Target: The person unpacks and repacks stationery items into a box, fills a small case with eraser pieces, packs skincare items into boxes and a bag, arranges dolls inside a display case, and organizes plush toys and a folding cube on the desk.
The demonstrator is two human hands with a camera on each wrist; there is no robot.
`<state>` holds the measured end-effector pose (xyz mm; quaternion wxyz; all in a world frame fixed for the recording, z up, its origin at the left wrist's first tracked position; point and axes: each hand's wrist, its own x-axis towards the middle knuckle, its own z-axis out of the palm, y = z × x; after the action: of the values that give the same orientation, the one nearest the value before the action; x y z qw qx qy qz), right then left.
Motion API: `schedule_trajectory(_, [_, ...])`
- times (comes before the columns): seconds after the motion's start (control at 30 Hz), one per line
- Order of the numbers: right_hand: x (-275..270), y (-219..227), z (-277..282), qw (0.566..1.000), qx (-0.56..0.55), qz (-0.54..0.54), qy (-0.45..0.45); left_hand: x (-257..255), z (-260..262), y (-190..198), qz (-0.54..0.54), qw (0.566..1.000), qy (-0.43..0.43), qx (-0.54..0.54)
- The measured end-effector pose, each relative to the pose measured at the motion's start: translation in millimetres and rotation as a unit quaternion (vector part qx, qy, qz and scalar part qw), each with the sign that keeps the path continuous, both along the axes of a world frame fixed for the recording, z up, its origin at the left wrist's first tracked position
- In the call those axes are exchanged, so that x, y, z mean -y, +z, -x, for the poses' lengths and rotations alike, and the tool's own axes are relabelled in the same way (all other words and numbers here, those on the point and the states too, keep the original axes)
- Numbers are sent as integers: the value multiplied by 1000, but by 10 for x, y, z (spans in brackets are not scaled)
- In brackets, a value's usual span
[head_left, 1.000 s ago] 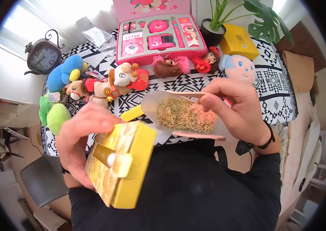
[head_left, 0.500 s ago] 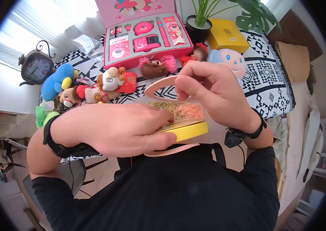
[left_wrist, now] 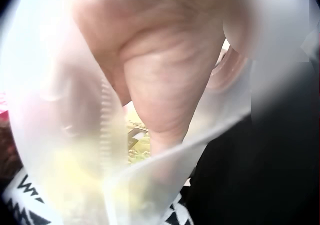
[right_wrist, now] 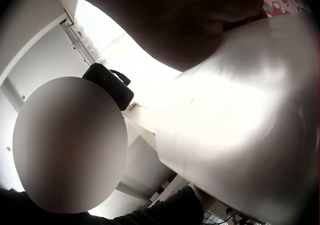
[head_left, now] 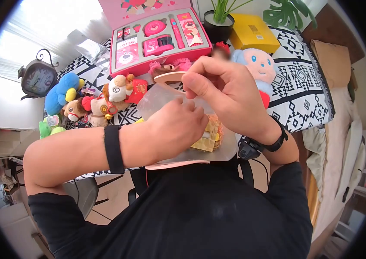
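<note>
A translucent bag (head_left: 148,102) with pink handles hangs between the hands, close in front of the person's body. My right hand (head_left: 230,97) pinches its far handle (head_left: 170,77) between thumb and fingers; the near handle (head_left: 176,164) lies loose at the black shirt. Down inside the bag, my left hand (head_left: 172,127) grips a yellow-gold patterned box (head_left: 206,140), its fingertips hidden. Under the box, pink and green shredded paper (head_left: 221,129) shows. The left wrist view shows the bag's wall (left_wrist: 75,135) around that hand. In the right wrist view, bright bag plastic (right_wrist: 225,115) fills much of the frame.
Behind the bag, a patterned cloth (head_left: 299,90) covers the table. On it are an open pink gift set (head_left: 159,43), a potted plant (head_left: 219,23), a yellow box (head_left: 254,32), a clock (head_left: 38,80) and several plush toys at left. A blue-and-pink plush (head_left: 258,64) sits right.
My left hand has brought the yellow-gold box from the left, over the bag, and down into it onto the shredded paper. My right hand has kept the far handle and shifted slightly left and up.
</note>
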<state>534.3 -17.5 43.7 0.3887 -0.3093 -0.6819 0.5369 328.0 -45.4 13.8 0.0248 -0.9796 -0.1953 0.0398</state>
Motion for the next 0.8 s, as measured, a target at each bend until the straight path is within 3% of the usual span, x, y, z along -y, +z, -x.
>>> schedule_trajectory(0.17, [7,-42,-103,998,35,-44,-8,28,-97,60,26,999,8,-43])
schedule_trajectory(0.23, [66,-137,-136,995,-71,-60,-35,46,-103,125,21,997,23,-65])
schedule_trajectory(0.27, [108,-170,-165,995,-71,-58,-35,47,-78,167,12,998,11,-65])
schedule_trajectory(0.37, [283,-253,-238,993,-89,-5,-79,34,-41,311,6,997,9,-82])
schedule_trajectory(0.43, [422,-332,-265,988,-99,56,-102,-21,-23,335,22,999,27,-12])
schedule_trajectory(0.47, [460,-604,-348,988,-136,46,-56,-51,-21,306,51,998,27,-2])
schedule_trajectory(0.57, [678,-1058,-459,995,-98,-4,-14,-60,-27,115,-21,999,-13,-35])
schedule_trajectory(0.6, [634,-1215,-516,995,-83,-41,36,-73,-39,82,-21,999,-25,-18])
schedule_trajectory(0.73, [765,-1424,-382,999,26,5,-33,-147,-92,2,29,999,-3,15])
schedule_trajectory(0.8, [739,-1312,-328,997,6,69,-37,-190,-122,-35,51,999,2,-1])
